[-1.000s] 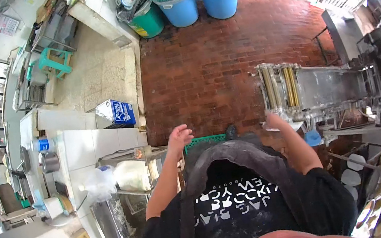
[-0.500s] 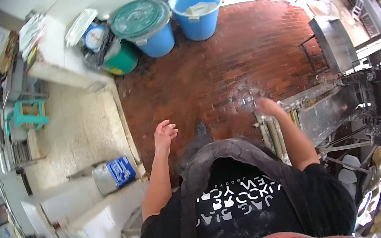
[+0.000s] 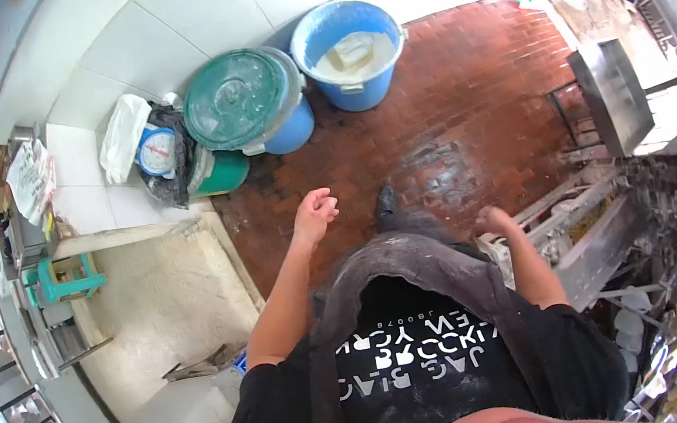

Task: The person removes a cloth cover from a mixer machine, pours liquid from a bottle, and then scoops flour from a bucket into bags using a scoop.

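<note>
My left hand point(image 3: 317, 213) is raised in front of me over the red brick floor point(image 3: 462, 94), its fingers loosely curled and apart, with nothing in it. On the other side my right hand point(image 3: 493, 222) hangs near the end of the roller machine point(image 3: 590, 234); its fingers are blurred and partly turned away. Ahead stand a blue bucket point(image 3: 359, 89) with white powder and a scoop-like pale object inside, and a blue bin with a green lid point(image 3: 235, 99).
A green bucket point(image 3: 222, 173) stands beside a blue dial scale point(image 3: 157, 152) on black plastic. To the left are a low wall edge and a turquoise stool point(image 3: 66, 279). A metal table point(image 3: 614, 97) stands at the right.
The view has moved toward the buckets, which now appear larger and lower. The box at the left has mostly left view. Both hands remain raised at my sides.
</note>
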`<state>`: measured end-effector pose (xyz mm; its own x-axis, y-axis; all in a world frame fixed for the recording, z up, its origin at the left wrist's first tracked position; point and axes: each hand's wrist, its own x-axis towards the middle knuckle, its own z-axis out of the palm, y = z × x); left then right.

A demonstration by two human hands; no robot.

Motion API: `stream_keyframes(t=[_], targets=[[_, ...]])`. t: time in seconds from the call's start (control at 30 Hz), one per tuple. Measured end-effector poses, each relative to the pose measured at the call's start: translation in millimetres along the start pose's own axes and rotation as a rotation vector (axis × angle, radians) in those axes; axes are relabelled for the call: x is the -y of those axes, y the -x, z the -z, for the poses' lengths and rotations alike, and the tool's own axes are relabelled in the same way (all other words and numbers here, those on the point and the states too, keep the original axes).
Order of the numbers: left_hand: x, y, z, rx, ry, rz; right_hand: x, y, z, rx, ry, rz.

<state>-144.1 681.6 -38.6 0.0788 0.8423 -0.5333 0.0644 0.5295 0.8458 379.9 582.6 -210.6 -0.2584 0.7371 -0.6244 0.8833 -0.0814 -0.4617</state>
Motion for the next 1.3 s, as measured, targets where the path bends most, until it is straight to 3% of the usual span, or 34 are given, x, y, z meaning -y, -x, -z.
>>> stream_keyframes(t=[0.03,0.1,0.17,0.27,0.37,0.47,0.53,0.6,0.77,0.87,0.9,0.97,1.0,1.03,1.07,1.1,1.13,1.17,1.2,1.3], targets=[[-5.9,-11.7,6.0,-0.028,0.009,0.053,-9.2,-45.1,7.6,-0.037,0.171,0.117],[-16.2,-28.8,25.0,-0.057,0.014,0.07,40.1,-105.9,70.1,-0.087,-0.115,0.007],[-35.3,-48.1,50.9,-0.135,0.053,0.034,117.7,-130.7,147.2,-0.183,-0.148,0.008],[-58.1,-103.8,96.5,-0.335,0.094,-0.008,184.2,-189.8,217.8,-0.272,-0.353,0.165],[-76.3,-165.5,161.9,-0.513,0.239,0.011,252.6,-223.3,271.1,-0.309,-0.396,0.147],[-85.4,-256.3,259.3,-0.512,0.292,0.026,294.1,-247.1,287.9,-0.31,-0.323,0.118],[-98.3,-328.2,327.9,-0.652,0.312,0.05,291.6,-269.9,274.7,-0.222,-0.356,0.076],[-75.9,-413.4,424.4,-0.568,0.533,-0.002,297.6,-282.2,261.5,-0.166,-0.334,0.021],[-55.9,-572.6,574.5,-0.672,0.209,0.085,361.2,-323.4,261.5,0.022,-0.298,-0.218],[-73.3,-605.7,593.9,-0.745,0.137,0.231,398.9,-357.0,264.7,0.039,-0.297,-0.188],[-78.4,-612.0,598.5,-0.705,0.291,0.271,410.8,-370.3,268.5,0.02,-0.319,-0.17],[-61.7,-626.4,618.3,-0.619,0.308,0.322,439.6,-392.4,278.6,0.045,-0.298,-0.202],[-47.5,-627.6,635.8,-0.465,0.411,0.254,434.5,-402.6,271.7,0.062,-0.282,-0.236],[-44.6,-638.3,640.1,-0.516,0.508,0.324,434.5,-411.1,273.0,0.099,-0.319,-0.223],[-14.8,-652.0,665.7,-0.367,0.326,0.303,442.2,-418.0,274.8,0.088,-0.327,-0.257],[-9.2,-652.1,668.8,-0.368,0.16,0.249,452.3,-420.3,283.8,0.098,-0.389,-0.321],[-15.6,-662.3,676.5,-0.427,0.477,0.338,463.2,-421.8,293.2,0.104,-0.451,-0.387],[-15.1,-660.1,669.1,-0.484,0.312,0.252,475.3,-422.3,302.6,0.107,-0.511,-0.453],[-17.6,-670.0,674.6,-0.592,0.434,0.309,460.6,-424.3,287.8,0.016,-0.311,-0.236],[-98.4,-634.1,586.0,-0.598,0.331,0.081,457.3,-427.3,283.2,-0.038,-0.327,-0.136]])
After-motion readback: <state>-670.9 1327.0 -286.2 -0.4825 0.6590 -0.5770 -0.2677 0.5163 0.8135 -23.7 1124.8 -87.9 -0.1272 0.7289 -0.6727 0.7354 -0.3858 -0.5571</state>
